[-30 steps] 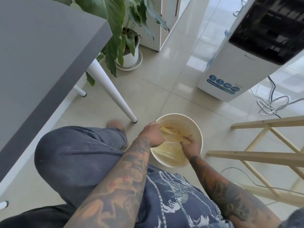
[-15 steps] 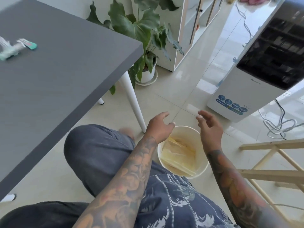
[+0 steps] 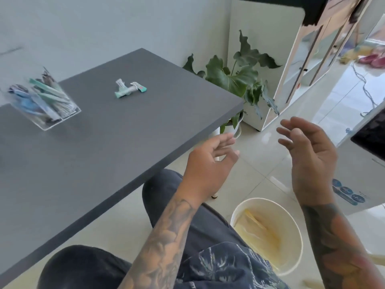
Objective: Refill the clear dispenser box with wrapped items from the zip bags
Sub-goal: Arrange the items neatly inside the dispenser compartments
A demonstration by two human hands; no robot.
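The clear dispenser box [image 3: 44, 102] stands at the far left of the grey table [image 3: 108, 147], filled with several blue and teal wrapped items. Two loose wrapped items [image 3: 129, 90] lie on the table to its right. On the floor by my right knee a white bin [image 3: 268, 234] holds empty yellowish zip bags [image 3: 260, 228]. My left hand [image 3: 210, 165] hovers open off the table's near corner, holding nothing. My right hand [image 3: 308, 155] is raised beside it, fingers spread and empty, above the bin.
A potted plant [image 3: 237, 80] stands past the table's far corner, next to a white cabinet [image 3: 268, 65]. A white air cooler [image 3: 358, 174] is at the right edge. My knees in dark shorts [image 3: 173, 197] are under the table edge. Tiled floor [image 3: 264, 147] runs between them.
Both hands were in the bin on the zip bags a second ago; they let go and rose, empty, to table height. The view tilted up, bringing the dispenser box into sight.
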